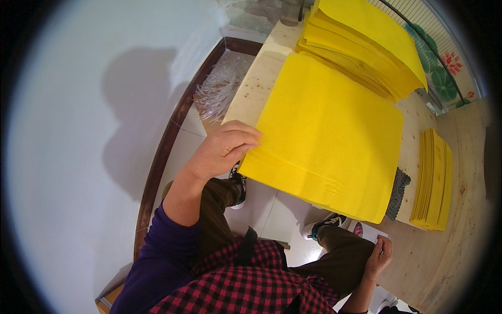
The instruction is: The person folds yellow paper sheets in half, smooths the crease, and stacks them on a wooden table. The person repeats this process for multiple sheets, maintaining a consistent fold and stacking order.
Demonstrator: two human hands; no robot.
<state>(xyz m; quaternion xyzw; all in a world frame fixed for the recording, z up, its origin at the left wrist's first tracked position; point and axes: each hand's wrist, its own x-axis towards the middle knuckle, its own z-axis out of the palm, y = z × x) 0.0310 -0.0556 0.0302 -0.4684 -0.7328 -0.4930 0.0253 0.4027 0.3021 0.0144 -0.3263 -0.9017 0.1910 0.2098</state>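
Note:
My left hand [225, 148] pinches the left edge of a large yellow felt sheet [329, 131], fingers pressed together near its near-left corner. The sheet lies on a pale wooden table, its near edge reaching over the front of the tabletop. It looks several layers thick there. Low at the right, my right hand [380, 257] is closed on the edge of a white card [367, 232] with a small colourful picture on it. What lies under the right fingers is hidden.
A tall stack of yellow felt sheets [366, 44] stands at the back of the table [254, 86]. Folded yellow felt pieces [433, 180] lie at the right, near a dark grey zigzag-edged piece [398, 193]. Clear plastic strands [219, 86] lie on the floor beside the wall [68, 157].

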